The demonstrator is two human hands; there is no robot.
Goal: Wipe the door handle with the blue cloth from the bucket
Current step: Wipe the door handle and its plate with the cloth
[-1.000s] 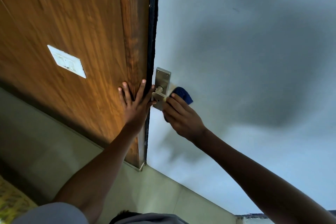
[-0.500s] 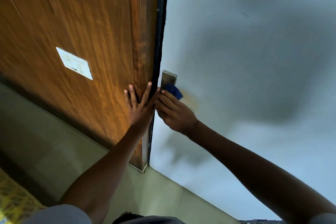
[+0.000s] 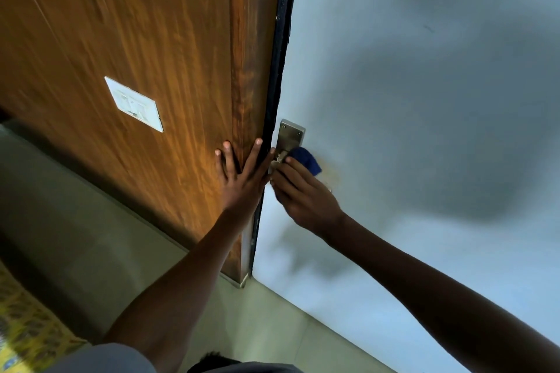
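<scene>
A metal door handle [image 3: 279, 158] on a silver backplate [image 3: 290, 137] sits at the left edge of the pale grey door [image 3: 424, 100]. My right hand [image 3: 303, 194] holds the blue cloth [image 3: 306, 160] and presses it against the handle just below the plate; most of the lever is hidden under my fingers and the cloth. My left hand [image 3: 242, 175] lies flat with fingers spread on the brown wooden panel [image 3: 151, 54], right beside the black door edge [image 3: 277, 85]. No bucket is in view.
A white switch plate [image 3: 133, 103] is mounted on the wooden panel to the left. Pale floor tiles [image 3: 91, 236] run below, with a yellow patterned mat [image 3: 24, 324] at the bottom left corner. A brownish stain marks the door right of the cloth.
My right hand slid the cloth left onto the handle, then back right a little, so more cloth and a bit of lever show again. My left hand stayed flat on the wood.
</scene>
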